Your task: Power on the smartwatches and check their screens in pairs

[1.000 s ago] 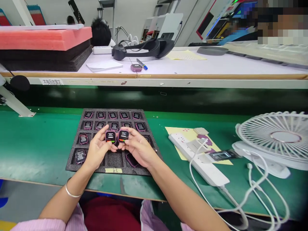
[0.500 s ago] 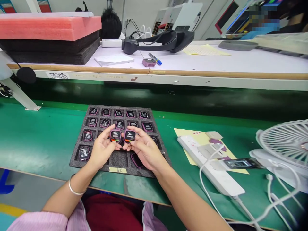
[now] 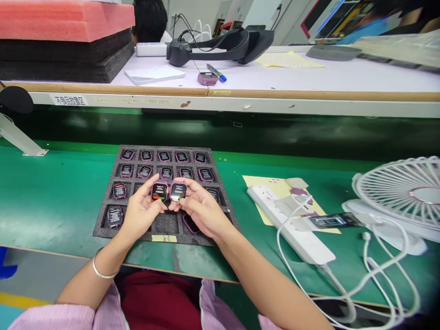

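My left hand (image 3: 141,211) pinches a purple smartwatch body (image 3: 160,191) by its edges, with its lit screen facing up. Beside it, a second purple smartwatch body (image 3: 178,191) is gripped in my right hand (image 3: 202,211), its screen lit too. The two watches are held close side by side above a dark grey foam tray (image 3: 165,224). Purple watches with text on their screens, such as the watch (image 3: 114,216) at the near left, lie in many of the compartments. Partly under my right hand is a watch with a dark screen (image 3: 190,224).
On the green bench to the right lie a white power strip (image 3: 292,229), tangled white cables (image 3: 374,275) and a white fan (image 3: 405,197). A raised shelf (image 3: 240,87) behind carries a black headset (image 3: 220,48), a marker (image 3: 216,72), another purple watch (image 3: 207,79) and stacked foam (image 3: 65,41).
The right-hand watch's screen now shows a white patch at its lower part where orange was. Both hands still hold their watches. The whole view has shifted slightly.
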Tool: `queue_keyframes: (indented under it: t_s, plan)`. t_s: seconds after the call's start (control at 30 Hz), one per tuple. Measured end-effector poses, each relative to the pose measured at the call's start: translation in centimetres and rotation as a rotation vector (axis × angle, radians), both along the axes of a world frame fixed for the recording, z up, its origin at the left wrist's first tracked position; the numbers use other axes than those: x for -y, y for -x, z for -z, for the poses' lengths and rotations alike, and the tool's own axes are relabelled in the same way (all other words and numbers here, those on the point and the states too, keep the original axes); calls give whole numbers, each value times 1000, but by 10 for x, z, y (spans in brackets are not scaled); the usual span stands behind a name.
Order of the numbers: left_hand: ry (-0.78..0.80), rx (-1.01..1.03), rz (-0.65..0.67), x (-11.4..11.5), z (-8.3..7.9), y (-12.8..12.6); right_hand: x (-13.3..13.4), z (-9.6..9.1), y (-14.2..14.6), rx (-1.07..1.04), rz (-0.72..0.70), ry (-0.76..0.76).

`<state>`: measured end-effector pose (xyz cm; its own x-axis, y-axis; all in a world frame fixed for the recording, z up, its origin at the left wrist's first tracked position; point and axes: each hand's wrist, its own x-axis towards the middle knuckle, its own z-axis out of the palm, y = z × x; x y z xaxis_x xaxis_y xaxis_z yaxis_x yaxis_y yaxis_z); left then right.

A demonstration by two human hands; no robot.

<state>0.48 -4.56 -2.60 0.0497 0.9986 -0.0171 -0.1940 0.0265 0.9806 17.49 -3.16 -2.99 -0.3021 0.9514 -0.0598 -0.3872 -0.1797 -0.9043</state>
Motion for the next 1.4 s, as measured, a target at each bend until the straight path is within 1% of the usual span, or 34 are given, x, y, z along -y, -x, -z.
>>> queue_keyframes:
  t_s: [0.43,0.6,0.87,1.4]
  plan:
    - [1,-13,10,2,1,1,0,-2,1,-12,-23,-3]
    - [-18,-24,28,2,2,2,0,-1,1,-8,-32,-12]
    - [-74,-16,31,1,8,2,0,-2,1,-22,-28,-1]
    - [-82,-13,37,1,4,0,0,-1,1,-26,-31,-2]
